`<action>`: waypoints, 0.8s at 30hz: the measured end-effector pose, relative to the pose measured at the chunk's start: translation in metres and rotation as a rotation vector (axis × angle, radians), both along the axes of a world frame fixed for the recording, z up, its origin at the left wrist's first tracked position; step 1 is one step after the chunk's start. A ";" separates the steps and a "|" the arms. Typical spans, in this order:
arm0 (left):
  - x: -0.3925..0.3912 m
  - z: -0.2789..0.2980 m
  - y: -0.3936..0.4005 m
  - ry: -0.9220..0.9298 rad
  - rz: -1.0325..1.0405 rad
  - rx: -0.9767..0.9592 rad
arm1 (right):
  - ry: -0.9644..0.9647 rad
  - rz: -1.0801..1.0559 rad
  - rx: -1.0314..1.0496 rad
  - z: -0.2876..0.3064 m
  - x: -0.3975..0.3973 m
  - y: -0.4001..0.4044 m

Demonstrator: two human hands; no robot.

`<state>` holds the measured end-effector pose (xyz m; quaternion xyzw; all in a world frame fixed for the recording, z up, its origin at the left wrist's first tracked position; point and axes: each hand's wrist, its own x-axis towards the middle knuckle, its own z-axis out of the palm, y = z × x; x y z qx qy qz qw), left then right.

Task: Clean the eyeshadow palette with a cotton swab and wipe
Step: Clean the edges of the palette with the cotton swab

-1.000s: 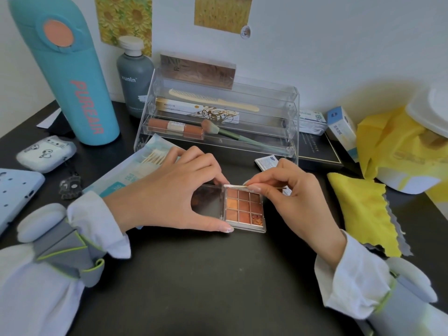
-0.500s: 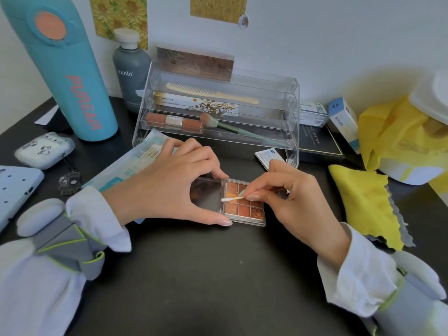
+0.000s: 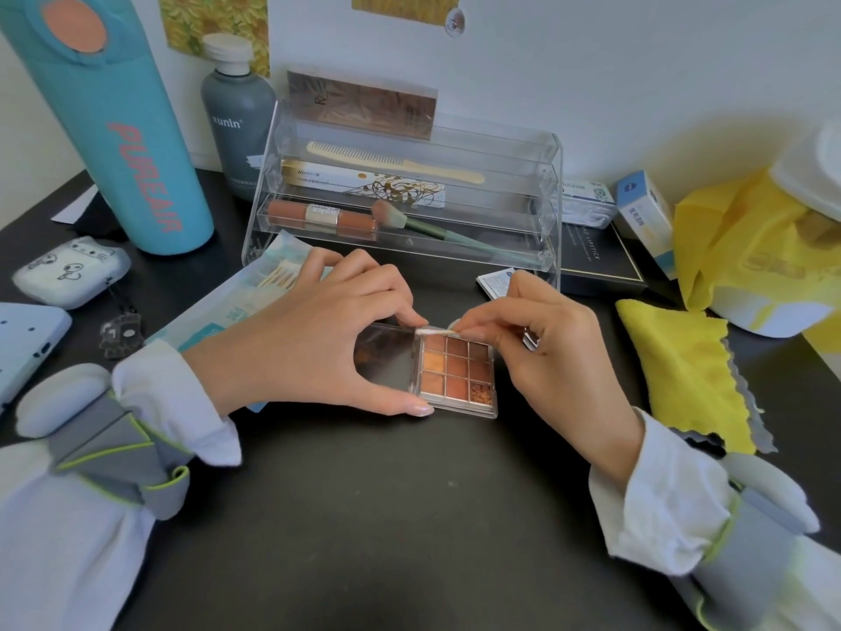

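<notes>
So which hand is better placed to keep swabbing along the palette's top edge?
The right hand. It pinches the cotton swab with the tip already at the top edge of the eyeshadow palette. The left hand is occupied bracing the open palette on the table.

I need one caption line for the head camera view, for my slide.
Left hand steadies the open eyeshadow palette while the right hand runs a cotton swab along its top edge.
</notes>
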<state>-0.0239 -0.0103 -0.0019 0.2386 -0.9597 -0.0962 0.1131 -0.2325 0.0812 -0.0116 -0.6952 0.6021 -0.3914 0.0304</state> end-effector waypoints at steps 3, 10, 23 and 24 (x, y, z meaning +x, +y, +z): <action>0.001 0.000 0.000 0.004 0.005 0.004 | 0.007 -0.013 -0.016 -0.001 -0.001 -0.001; 0.001 0.000 0.000 0.007 0.018 0.012 | -0.002 -0.041 -0.011 -0.002 -0.004 -0.002; 0.000 -0.001 0.000 0.015 0.022 0.023 | -0.044 -0.052 0.003 0.000 -0.004 -0.003; 0.000 -0.001 0.000 0.014 0.022 0.022 | -0.035 -0.044 0.003 0.000 -0.004 -0.003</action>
